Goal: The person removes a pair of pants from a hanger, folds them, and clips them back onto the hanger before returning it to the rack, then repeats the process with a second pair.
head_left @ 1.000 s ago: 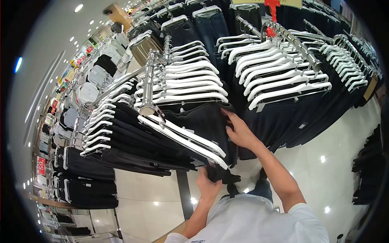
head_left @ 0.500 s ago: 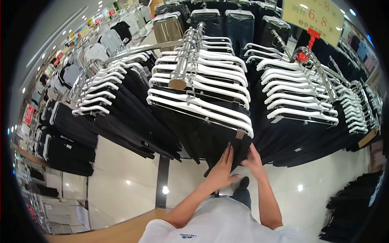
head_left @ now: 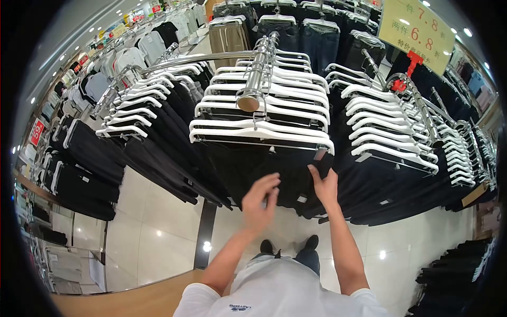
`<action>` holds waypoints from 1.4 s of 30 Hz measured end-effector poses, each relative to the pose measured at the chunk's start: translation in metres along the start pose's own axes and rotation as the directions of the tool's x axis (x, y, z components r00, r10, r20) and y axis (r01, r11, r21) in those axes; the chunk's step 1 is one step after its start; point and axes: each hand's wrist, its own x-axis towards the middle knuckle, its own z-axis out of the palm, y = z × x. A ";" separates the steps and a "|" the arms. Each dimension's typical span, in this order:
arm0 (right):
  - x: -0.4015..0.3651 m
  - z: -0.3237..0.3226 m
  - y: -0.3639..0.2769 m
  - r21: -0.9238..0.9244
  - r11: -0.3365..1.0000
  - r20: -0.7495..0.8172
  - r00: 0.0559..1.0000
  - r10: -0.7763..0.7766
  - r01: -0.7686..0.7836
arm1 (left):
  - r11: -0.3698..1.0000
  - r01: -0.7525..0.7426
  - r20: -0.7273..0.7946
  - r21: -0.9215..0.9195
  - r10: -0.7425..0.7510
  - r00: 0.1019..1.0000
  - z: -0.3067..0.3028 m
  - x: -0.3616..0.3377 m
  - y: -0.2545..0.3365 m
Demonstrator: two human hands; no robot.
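Note:
Black trousers [head_left: 237,169] hang from the front white hanger [head_left: 227,132] on the middle rail, right before me. My right hand [head_left: 325,189] is at their right edge, just under the hanger's clip [head_left: 320,154]. Its thumb lies on the front of the cloth and the other fingers go round the edge, partly hidden. Apart from the cloth, as far as I can tell, my left hand [head_left: 260,203] is in front of the trousers, slightly blurred, with its fingers loosely bent and nothing in them. A small white tag [head_left: 301,199] shows low on the black cloth between the hands.
The chrome rail's round end [head_left: 248,103] points toward me above the hangers. More black trousers hang on white hangers [head_left: 393,150] to the right and on hangers [head_left: 124,129] to the left. A yellow price sign [head_left: 417,31] stands upper right. A wooden surface [head_left: 132,293] lies lower left.
My left hand has come off the cloth and moved left and up. My right hand has risen to the trousers' edge below the clip. The front trousers and hanger now face me more squarely.

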 end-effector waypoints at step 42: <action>-0.136 -0.006 0.088 0.503 0.725 0.309 0.882 0.356 -0.469 | 0.876 0.482 0.409 0.031 -0.451 0.793 0.076 -0.148 -0.112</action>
